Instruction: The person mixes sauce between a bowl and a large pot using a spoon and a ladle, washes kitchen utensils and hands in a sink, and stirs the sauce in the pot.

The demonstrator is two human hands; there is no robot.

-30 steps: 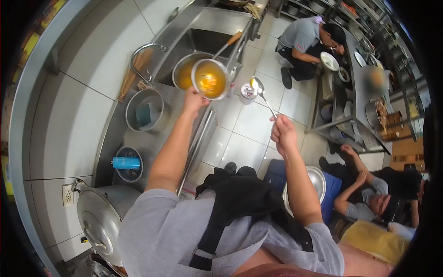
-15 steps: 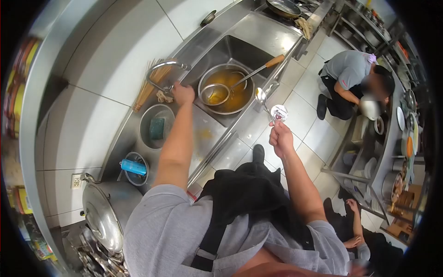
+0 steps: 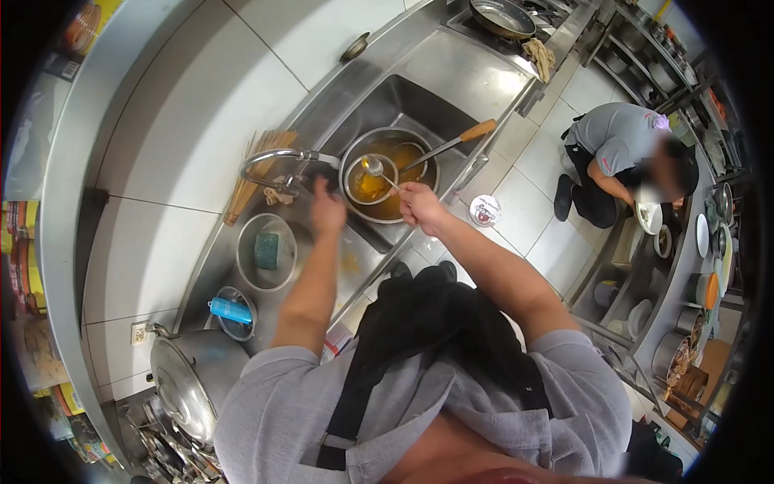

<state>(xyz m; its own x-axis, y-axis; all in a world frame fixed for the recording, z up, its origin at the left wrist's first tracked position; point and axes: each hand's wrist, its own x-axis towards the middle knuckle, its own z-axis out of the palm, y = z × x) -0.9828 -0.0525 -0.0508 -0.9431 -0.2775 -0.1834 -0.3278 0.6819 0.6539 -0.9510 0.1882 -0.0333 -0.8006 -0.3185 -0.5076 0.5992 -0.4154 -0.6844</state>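
Observation:
My right hand (image 3: 421, 207) is closed around the handle of a metal spoon (image 3: 373, 166), whose head is over a small metal bowl (image 3: 370, 194) of yellowish liquid. That bowl sits inside a larger metal bowl (image 3: 385, 134) in the sink, beside a wooden-handled ladle (image 3: 477, 130). By the faucet (image 3: 278, 153), my left hand (image 3: 328, 211) has its fingers drawn together at a dark, blurred thing (image 3: 322, 174) that I cannot make out.
A metal pot (image 3: 282, 278) with a green sponge (image 3: 267, 251) and a container with a blue item (image 3: 230, 311) stand left. A lidded pot (image 3: 181, 391) is lower left. A crouching person (image 3: 625, 149) holds a dish beside shelves at right. A pan (image 3: 501, 18) sits far back.
The small bowl has gone from my left hand into the larger bowl. My left hand has moved to the faucet area. My right hand has brought the spoon left over the bowls.

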